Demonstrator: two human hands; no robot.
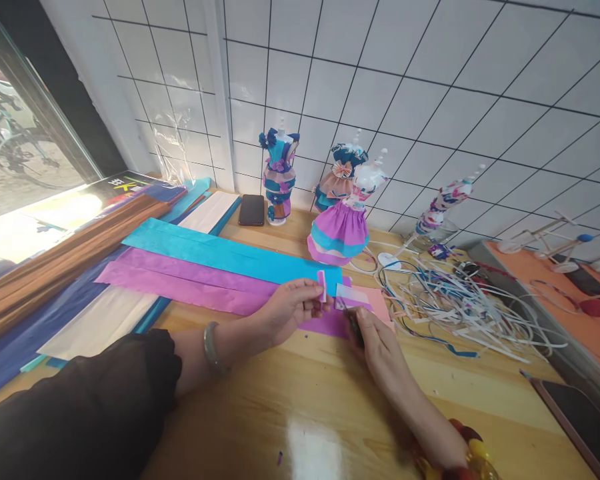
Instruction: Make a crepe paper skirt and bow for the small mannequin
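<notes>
1. Head view, hands: straight in front of the purple-skirted dress form, on the person's side of it, the left hand pinches a small pink piece upright between thumb and fingertips. The right hand, just beside it, has its fingers curled around a dark tool. What kind of tool it is cannot be told.
2. Head view, paper: a pale slip lies between the two hands, touching the near end of the purple strip, which runs leftward from in front of the dress form alongside the cyan strip.
3. Risk, grip: the pink piece is tiny and held only at its edge. A light squeeze too few would likely drop it; too many would crease it.
4. Risk, tool: its tip sits close to the left fingertips and over the purple strip, so a slip could nick either.
5. Risk, clutter: the loose trimmings right of the dress form could swallow a dropped piece or snag a sleeve on the table.
</notes>
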